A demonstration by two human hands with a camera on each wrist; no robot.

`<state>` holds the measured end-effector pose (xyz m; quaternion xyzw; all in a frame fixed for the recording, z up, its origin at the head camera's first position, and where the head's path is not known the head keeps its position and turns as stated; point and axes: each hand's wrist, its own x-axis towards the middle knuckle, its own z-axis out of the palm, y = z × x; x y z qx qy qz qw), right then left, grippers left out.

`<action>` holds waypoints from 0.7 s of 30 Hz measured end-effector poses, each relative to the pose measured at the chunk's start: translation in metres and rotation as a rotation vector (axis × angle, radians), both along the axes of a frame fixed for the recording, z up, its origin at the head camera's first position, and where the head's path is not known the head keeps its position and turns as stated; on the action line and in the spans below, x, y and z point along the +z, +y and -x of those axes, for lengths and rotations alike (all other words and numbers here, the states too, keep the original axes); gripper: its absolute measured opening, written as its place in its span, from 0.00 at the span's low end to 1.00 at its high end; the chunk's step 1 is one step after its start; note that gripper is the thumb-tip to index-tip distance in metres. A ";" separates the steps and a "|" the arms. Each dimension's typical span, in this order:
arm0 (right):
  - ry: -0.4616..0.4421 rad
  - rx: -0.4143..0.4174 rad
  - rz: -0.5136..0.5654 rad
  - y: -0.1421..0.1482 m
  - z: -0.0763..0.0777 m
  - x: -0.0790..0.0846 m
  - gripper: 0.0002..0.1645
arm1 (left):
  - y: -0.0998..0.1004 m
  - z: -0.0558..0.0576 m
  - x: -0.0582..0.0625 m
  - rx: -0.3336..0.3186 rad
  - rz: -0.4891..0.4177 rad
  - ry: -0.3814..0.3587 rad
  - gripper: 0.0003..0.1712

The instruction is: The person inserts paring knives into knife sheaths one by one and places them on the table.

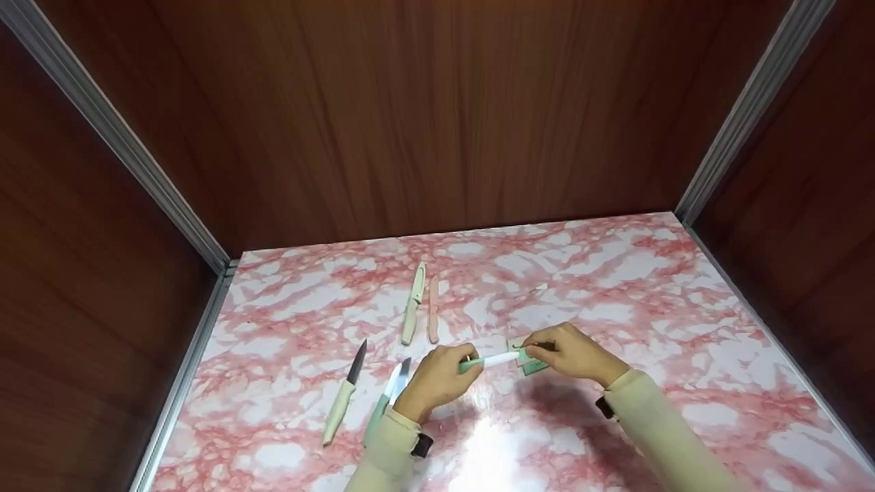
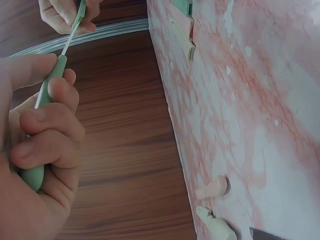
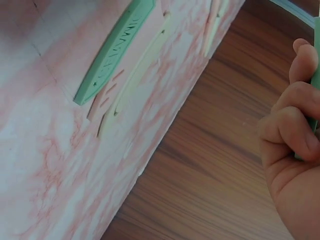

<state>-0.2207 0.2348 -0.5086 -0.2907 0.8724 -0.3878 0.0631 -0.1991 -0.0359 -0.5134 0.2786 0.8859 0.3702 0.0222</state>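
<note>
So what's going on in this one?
A person's left hand holds a green-handled knife, its blade tip at a green sheath that the right hand pinches. Below the right hand, three more sheaths lie on the table. Bare-bladed knives lie to the left; a cream knife and a pink knife lie farther off.

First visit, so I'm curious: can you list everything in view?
Table: one, red and white, below
Wall panels: three, brown, around it
Rails: several, grey, along edges
Far knives: two, cream and pink, mid-table
Dark-bladed knife: one, cream handle, left
Partly hidden knives: two, one handle green, beside it
Held knife: one, green handle, above table
Held cover: one, green, at held knife's tip
Loose covers: three, green, pink, cream, on table
Left hand: one, gripping held knife
Right hand: one, pinching held cover
Sleeves: two, pale yellow, foreground
Wrist devices: two, black, at sleeves
</note>
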 end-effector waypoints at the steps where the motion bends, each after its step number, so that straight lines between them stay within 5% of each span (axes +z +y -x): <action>1: 0.004 -0.003 -0.005 0.000 0.000 0.000 0.11 | 0.000 0.000 0.000 0.000 -0.006 -0.011 0.09; 6: 0.020 -0.035 -0.007 -0.002 -0.001 0.000 0.11 | 0.000 0.000 -0.001 -0.004 -0.033 -0.037 0.09; 16: 0.022 -0.062 0.002 -0.001 -0.001 -0.002 0.09 | 0.000 0.003 -0.001 -0.020 -0.023 0.022 0.09; 21: 0.047 -0.070 0.019 0.000 -0.001 -0.004 0.10 | 0.000 0.003 -0.002 -0.012 -0.030 -0.020 0.08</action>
